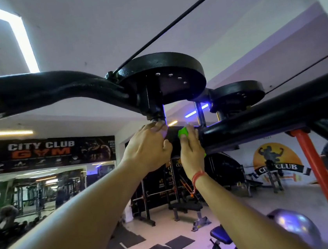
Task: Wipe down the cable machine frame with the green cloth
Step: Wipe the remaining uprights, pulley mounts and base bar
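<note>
Both hands up: right hand grip bunching green cloth against black frame; left hand curled on it.

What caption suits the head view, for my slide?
Right hand presses green cloth onto overhead black frame; left hand steadies it.

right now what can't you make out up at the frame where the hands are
- Green cloth: head view, mostly hidden under the right hand; only bits show.
- Fingertips of the left hand: hidden behind the black bar.
- Whether the bar is clean: too dark to tell.
- Cable: cut off by the top edge.
</note>
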`<control>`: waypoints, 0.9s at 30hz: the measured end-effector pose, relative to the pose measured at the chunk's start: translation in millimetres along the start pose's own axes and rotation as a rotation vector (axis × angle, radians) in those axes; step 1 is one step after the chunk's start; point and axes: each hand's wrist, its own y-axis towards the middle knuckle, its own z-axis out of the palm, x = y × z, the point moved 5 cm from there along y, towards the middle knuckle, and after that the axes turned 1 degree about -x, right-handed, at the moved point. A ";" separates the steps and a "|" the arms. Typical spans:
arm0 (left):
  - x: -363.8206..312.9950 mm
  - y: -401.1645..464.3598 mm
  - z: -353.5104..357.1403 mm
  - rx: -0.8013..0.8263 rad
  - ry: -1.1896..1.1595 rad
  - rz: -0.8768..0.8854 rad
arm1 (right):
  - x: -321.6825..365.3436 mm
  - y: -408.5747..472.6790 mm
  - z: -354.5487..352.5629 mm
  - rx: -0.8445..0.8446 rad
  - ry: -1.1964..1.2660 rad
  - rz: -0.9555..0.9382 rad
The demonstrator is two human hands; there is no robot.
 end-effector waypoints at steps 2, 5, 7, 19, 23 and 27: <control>6.0 -3.0 1.4 -0.001 -0.105 -0.075 | 9.0 -13.9 4.2 0.135 -0.005 -0.215; 4.9 -7.5 3.8 0.039 -0.187 -0.106 | -5.4 -9.1 -5.3 0.208 -0.113 -0.359; 3.5 -10.2 4.6 0.065 -0.191 -0.103 | -23.5 6.5 -16.2 0.077 -0.125 -0.226; 11.5 -13.0 8.1 0.037 -0.235 -0.109 | -20.3 -6.7 -10.4 0.103 -0.162 -0.400; 9.9 -15.6 10.2 0.038 -0.240 -0.108 | -24.0 -2.5 -4.7 -0.151 -0.086 -0.028; 8.6 -16.0 11.3 0.005 -0.238 -0.110 | -3.4 -29.9 17.8 0.052 -0.183 -0.306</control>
